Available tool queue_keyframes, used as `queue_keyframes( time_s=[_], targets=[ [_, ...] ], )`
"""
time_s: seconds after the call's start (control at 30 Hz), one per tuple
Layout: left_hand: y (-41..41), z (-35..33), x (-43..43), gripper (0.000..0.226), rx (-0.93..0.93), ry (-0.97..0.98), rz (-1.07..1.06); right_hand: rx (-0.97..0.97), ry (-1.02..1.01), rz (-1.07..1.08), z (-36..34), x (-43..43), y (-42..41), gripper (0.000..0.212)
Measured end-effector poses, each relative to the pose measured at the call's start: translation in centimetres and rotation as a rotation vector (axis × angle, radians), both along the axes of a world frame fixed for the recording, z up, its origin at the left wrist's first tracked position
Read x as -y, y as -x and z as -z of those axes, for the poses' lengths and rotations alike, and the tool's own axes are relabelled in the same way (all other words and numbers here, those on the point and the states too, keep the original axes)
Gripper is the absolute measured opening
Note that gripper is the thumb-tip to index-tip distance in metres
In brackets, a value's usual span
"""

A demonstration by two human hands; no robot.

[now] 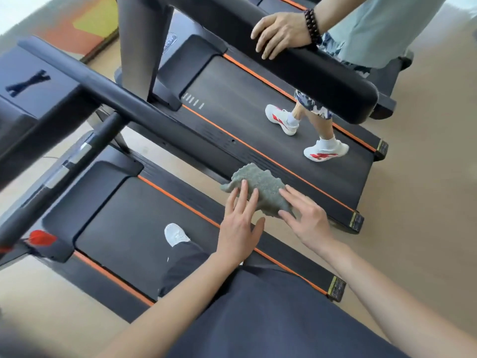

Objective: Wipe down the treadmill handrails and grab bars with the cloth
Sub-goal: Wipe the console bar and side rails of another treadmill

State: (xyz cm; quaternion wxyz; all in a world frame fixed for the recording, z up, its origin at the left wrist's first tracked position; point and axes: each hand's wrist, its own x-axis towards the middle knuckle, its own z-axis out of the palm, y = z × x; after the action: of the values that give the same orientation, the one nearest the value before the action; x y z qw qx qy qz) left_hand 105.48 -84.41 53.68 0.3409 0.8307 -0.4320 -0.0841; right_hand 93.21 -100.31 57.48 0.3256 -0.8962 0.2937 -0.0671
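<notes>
With fingers straight, my left hand [240, 228] and right hand [307, 220] press the crumpled grey-green cloth [260, 186] on the long black handrail [129, 104] end, to wipe it.

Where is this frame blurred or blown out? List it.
Head view: the long black handrail bar at left is smeared by blur; head view: the grey nubbly cloth is fairly sharp; head view: the upper-left corner is washed out white, and the whole scene sits tilted.
</notes>
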Motion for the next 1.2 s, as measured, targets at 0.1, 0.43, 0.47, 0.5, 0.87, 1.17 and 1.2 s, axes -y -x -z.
queue_keyframes(
  time_s=[0.1,0.43,0.47,0.5,0.87,1.17,1.2],
  targets=[
    [-0.1,0.3,0.1,0.079,-0.107,0.058,-0.045,-0.001,0.03,-0.075,-0.8,0.6,-1.2,0.054],
    [-5.1,0.1,0.8,0.084,-0.31,0.195,-0.321,-0.131,0.129,-0.458,-2.8,1.0,-11.7,0.067],
    [-5.8,0.2,0.8,0.085,-0.324,0.216,-0.337,-0.149,0.138,-0.501,-2.9,1.1,-12.8,0.069],
    [-6.5,0.2,0.7,0.086,-0.339,0.238,-0.345,-0.175,0.152,-0.544,-3.1,1.1,-14.0,0.071],
    [-15.8,0.8,-2.0,0.084,-0.84,0.509,-0.468,-0.2,0.321,-0.831,-3.6,-2.1,-27.9,0.068],
    [-22.5,0.6,-3.2,0.078,-1.011,0.655,-0.545,-0.379,0.497,-0.986,-4.4,-4.6,-37.6,0.066],
    [-23.3,0.8,-3.4,0.079,-1.012,0.664,-0.552,-0.387,0.509,-0.999,-4.4,-4.8,-38.7,0.065]
  ],
)
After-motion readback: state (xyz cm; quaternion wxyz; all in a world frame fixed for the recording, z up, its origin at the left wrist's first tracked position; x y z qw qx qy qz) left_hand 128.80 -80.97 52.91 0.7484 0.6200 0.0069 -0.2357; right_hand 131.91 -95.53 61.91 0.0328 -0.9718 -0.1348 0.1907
